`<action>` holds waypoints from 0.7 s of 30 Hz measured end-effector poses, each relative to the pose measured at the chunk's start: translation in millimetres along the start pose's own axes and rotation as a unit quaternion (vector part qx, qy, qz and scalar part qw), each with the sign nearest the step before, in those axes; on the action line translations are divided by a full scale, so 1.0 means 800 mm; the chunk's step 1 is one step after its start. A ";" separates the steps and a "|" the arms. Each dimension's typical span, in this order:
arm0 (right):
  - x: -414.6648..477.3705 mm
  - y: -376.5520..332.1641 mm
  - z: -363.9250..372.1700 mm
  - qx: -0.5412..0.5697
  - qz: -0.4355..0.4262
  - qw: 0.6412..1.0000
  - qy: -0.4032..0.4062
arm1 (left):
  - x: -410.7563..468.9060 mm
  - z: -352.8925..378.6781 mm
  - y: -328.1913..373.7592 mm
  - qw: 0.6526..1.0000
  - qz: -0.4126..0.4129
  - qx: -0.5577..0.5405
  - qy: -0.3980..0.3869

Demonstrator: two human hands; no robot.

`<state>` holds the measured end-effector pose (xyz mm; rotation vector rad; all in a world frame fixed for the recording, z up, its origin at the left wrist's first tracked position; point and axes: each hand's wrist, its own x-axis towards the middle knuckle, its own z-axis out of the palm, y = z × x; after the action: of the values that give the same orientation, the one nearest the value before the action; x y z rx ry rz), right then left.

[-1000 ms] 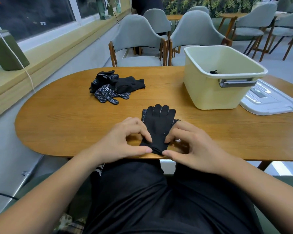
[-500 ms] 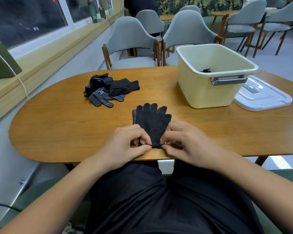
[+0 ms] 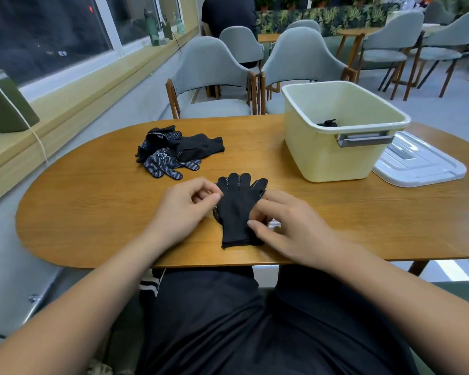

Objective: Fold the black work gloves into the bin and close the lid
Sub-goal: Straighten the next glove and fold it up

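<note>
Fingers of right hand (image 3: 284, 220) curled, pinched glove (image 3: 237, 209) at its right edge; left hand (image 3: 187, 207) curled at left edge, grip unclear. Glove lay flat on near table (image 3: 92, 212); bin (image 3: 328, 155) far right, lid (image 3: 423, 169) off. Folding step was underway; next probably needed cuff folded over.

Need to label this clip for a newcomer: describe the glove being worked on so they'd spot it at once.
On the oval wooden table, look at the near edge, nearer and left of the pale yellow bin. A single black glove lies there between the left hand and right hand. Unlike the heaped gloves farther back, it lies alone, spread flat, cuff nearest the table edge.
</note>
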<state>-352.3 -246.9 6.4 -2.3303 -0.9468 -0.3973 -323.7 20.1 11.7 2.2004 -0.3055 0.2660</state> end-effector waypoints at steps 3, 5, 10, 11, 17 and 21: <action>0.007 -0.005 0.012 -0.025 -0.020 0.999 -0.006 | 0.035 -0.006 -0.017 0.998 -0.044 0.023 0.031; 0.008 -0.007 0.019 -0.055 -0.031 0.998 -0.012 | 0.052 -0.006 -0.025 0.997 -0.056 0.048 0.038; 0.003 -0.010 0.028 -0.048 -0.033 0.998 -0.031 | 0.085 0.008 -0.028 0.992 -0.051 0.114 0.001; 0.002 -0.011 0.029 -0.045 -0.032 0.998 -0.029 | 0.090 0.011 -0.029 0.992 -0.054 0.110 -0.004; -0.003 -0.014 0.031 -0.055 -0.036 0.998 -0.018 | 0.091 0.020 -0.031 0.995 -0.054 0.083 -0.006; -0.005 -0.015 0.031 -0.066 -0.043 0.997 -0.018 | 0.087 0.025 -0.035 0.997 -0.050 0.058 0.013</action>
<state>-362.6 -226.8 -9.6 -2.4280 -1.0707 -0.4658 -247.4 11.8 -0.1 2.3175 -0.1684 0.2625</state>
